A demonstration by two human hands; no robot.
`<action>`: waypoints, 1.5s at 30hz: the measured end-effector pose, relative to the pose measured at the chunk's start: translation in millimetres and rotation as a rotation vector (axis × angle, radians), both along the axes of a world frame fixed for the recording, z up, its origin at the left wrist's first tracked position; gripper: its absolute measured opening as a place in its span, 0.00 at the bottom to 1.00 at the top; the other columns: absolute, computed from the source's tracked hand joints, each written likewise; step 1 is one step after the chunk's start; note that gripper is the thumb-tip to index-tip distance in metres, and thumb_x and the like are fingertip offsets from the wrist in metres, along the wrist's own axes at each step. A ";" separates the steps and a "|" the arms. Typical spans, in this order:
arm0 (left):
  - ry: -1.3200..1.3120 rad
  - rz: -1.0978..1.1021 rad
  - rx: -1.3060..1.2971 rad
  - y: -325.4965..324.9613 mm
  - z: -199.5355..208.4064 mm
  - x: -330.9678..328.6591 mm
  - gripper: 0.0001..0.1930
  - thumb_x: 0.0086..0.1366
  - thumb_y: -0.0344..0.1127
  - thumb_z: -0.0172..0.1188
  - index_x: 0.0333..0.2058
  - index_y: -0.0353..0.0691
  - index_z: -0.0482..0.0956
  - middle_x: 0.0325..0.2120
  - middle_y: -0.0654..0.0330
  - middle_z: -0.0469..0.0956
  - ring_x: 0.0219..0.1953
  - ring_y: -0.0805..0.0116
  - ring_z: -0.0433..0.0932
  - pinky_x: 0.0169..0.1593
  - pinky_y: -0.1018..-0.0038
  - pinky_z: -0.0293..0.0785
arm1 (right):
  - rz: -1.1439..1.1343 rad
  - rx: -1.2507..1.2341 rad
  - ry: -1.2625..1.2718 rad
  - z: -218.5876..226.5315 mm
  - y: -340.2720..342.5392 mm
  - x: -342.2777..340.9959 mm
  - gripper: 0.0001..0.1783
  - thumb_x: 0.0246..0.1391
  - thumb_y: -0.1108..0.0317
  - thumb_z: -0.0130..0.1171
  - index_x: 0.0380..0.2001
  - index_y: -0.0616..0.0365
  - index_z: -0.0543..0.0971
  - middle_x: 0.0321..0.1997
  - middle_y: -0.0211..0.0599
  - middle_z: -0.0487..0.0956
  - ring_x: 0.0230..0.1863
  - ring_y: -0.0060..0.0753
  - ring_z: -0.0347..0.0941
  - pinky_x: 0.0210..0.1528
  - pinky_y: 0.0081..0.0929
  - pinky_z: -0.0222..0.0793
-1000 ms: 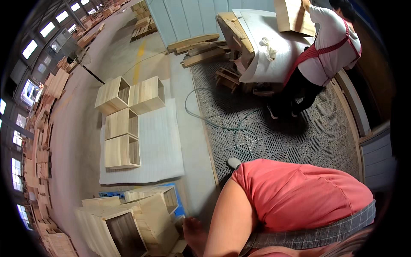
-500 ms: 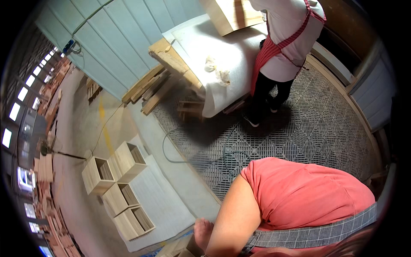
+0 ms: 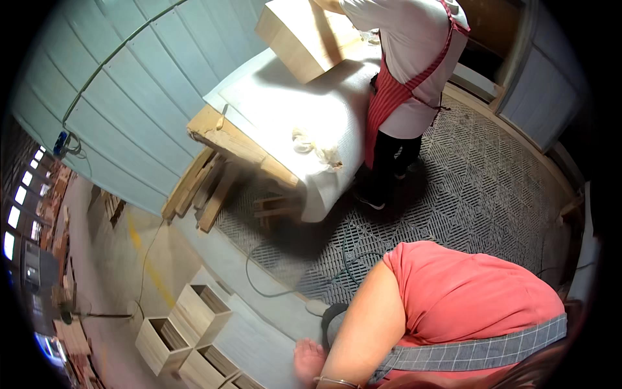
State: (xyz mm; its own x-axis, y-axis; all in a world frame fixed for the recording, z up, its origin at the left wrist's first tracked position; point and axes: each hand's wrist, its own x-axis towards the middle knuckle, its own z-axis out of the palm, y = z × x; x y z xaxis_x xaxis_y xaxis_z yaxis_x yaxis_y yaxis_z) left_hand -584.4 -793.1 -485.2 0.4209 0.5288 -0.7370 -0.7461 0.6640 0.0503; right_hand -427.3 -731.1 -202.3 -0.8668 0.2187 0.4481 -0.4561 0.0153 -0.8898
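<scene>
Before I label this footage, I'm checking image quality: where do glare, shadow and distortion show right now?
Head view: bright glare washes out part of the white sheet; head view: deep shadow darkens the patterned mat near the worktable; head view: the pale blue wall panels curve toward the black rim.

The head camera looks down from above and out past the wearer's right arm, so the red sleeve (image 3: 479, 285) and right hand (image 3: 310, 360) come nearest, along the lower edge. Farther off it faces a white-covered worktable (image 3: 240, 97) and a co-worker (image 3: 405, 58); its black-rimmed fisheye field bends the wall panels (image 3: 129, 97).
</scene>
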 end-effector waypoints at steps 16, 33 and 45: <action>0.299 -0.023 0.080 222.5 114.8 -72.5 0.19 0.77 0.47 0.41 0.53 0.41 0.74 0.44 0.62 0.81 0.44 0.64 0.79 0.50 0.66 0.76 | -0.017 -0.085 -0.049 7.6 217.3 -96.0 0.34 0.44 0.53 0.74 0.49 0.63 0.74 0.47 0.46 0.78 0.50 0.44 0.75 0.56 0.40 0.69; 0.082 -0.216 0.082 387.8 -32.6 -57.7 0.23 0.70 0.50 0.55 0.56 0.41 0.76 0.47 0.53 0.81 0.51 0.59 0.78 0.54 0.58 0.73 | -0.083 -0.138 -0.509 -34.2 485.9 51.2 0.35 0.47 0.50 0.74 0.52 0.59 0.74 0.48 0.43 0.79 0.51 0.42 0.76 0.56 0.39 0.70; 1.525 -2.143 0.475 473.0 -170.1 -155.3 0.21 0.64 0.40 0.52 0.51 0.34 0.79 0.53 0.42 0.76 0.56 0.43 0.73 0.60 0.59 0.69 | -0.200 -0.213 -1.983 -330.9 364.3 199.6 0.57 0.45 0.35 0.66 0.70 0.55 0.56 0.73 0.59 0.57 0.67 0.65 0.62 0.67 0.51 0.61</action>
